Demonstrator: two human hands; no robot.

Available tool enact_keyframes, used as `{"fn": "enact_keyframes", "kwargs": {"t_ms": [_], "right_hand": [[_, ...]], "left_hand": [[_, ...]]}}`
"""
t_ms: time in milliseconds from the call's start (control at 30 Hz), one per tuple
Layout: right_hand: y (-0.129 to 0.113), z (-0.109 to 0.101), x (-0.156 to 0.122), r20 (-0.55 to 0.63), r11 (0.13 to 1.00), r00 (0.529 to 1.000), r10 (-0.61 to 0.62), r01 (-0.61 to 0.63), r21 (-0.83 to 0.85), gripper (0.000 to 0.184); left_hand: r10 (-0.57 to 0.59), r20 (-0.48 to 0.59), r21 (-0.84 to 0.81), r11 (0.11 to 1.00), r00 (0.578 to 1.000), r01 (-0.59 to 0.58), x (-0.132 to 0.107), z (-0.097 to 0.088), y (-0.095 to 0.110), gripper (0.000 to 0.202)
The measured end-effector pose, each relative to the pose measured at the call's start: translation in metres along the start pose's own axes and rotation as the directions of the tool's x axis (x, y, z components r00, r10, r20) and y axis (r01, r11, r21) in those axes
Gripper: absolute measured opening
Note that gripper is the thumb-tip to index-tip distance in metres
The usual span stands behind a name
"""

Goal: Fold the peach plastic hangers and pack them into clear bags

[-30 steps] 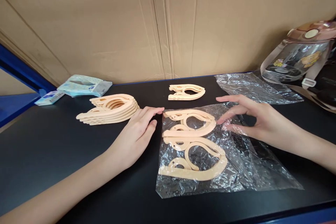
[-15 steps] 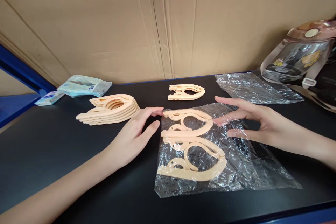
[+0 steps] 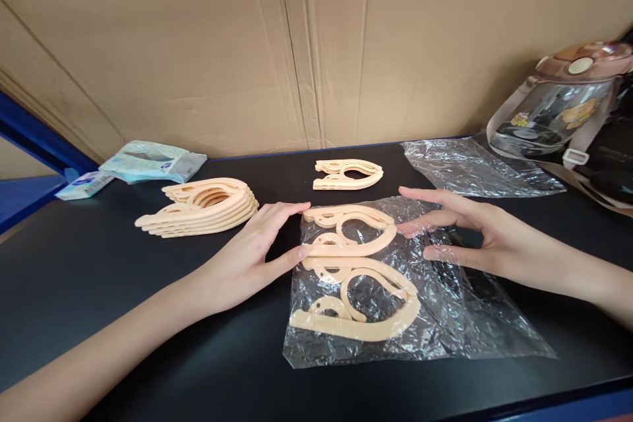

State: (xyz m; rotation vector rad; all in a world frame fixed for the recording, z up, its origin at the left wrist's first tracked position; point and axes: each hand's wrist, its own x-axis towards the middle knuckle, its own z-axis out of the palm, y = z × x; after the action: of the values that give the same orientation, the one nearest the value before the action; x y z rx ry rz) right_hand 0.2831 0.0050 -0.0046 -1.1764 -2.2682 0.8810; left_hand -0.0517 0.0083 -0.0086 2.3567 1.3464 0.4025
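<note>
Film is what worries me most from here. The clear bag lies on the black table, with the upper folded hanger and the lower folded hanger side by side, seemingly inside it. My left hand has index finger and thumb parted, their tips against the left ends of the upper hanger, gripping nothing. My right hand is spread too, a fingertip just beside that hanger's curved end; I cannot tell whether it is under the plastic.

If the left pushes unevenly, I judge the hanger could skew and ride over its neighbour — the two sit almost edge to edge. The crinkled film could catch a fingertip, so a quick withdrawal could drag everything along. A wide left sweep could also topple the hanger stack near that wrist.
</note>
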Motion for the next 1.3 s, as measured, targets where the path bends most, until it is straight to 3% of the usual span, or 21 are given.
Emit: {"fn": "enact_keyframes", "kwargs": {"t_ms": [167,267,333,433,500,567,667,767,900,1000,1100,1300], "right_hand": [[0.000,0.001,0.001,0.019,0.999,1.000,-0.014,0.013,0.037,0.063],[0.002,0.000,0.001,-0.009,0.999,1.000,-0.011,0.011,-0.033,0.059],[0.003,-0.004,0.001,-0.112,0.988,0.994,0.004,-0.021,-0.151,0.053],[0.004,-0.020,0.006,-0.319,0.945,0.948,-0.026,-0.081,-0.317,0.041],[0.005,-0.034,0.017,-0.370,0.918,0.926,-0.078,-0.078,-0.389,0.037],[0.006,-0.046,0.033,-0.323,0.882,0.936,-0.139,-0.031,-0.469,0.038],[0.007,-0.051,0.065,-0.123,0.839,0.970,-0.208,0.112,-0.532,0.048],[0.009,-0.042,0.097,0.019,0.827,0.957,-0.290,0.260,-0.498,0.059],[0.009,-0.025,0.130,0.108,0.842,0.961,-0.255,0.276,-0.463,0.083],[0.008,-0.019,0.143,0.152,0.853,0.969,-0.196,0.245,-0.462,0.092],[0.009,-0.016,0.150,0.160,0.848,0.968,-0.192,0.246,-0.470,0.090],[0.013,-0.025,0.143,0.060,0.824,0.966,-0.253,0.247,-0.510,0.084]], "left_hand": [[0.013,0.012,0.004,1.000,1.000,-0.013,0.000,-0.001,0.002,0.053],[0.012,0.009,0.005,1.000,1.000,-0.012,-0.001,0.000,0.001,0.053],[0.011,0.003,0.014,1.000,1.000,-0.011,-0.003,0.001,0.000,0.055],[0.034,0.001,0.024,0.999,0.999,-0.034,-0.006,0.002,0.000,0.059],[0.066,0.009,0.023,0.998,0.998,-0.066,-0.007,0.002,0.002,0.059],[0.111,0.017,0.023,0.994,0.994,-0.111,-0.008,0.002,0.004,0.057],[0.181,0.042,0.033,0.983,0.983,-0.182,-0.008,0.000,0.007,0.055],[0.220,0.101,0.050,0.973,0.970,-0.225,-0.008,-0.001,0.007,0.056],[0.213,0.059,0.047,0.975,0.975,-0.216,-0.009,0.001,0.007,0.054],[0.203,0.038,0.047,0.978,0.978,-0.205,-0.009,0.004,0.007,0.053],[0.199,0.049,0.049,0.978,0.979,-0.201,-0.009,0.005,0.007,0.054],[0.189,0.070,0.071,0.978,0.980,-0.194,-0.009,0.004,0.008,0.057]]}}
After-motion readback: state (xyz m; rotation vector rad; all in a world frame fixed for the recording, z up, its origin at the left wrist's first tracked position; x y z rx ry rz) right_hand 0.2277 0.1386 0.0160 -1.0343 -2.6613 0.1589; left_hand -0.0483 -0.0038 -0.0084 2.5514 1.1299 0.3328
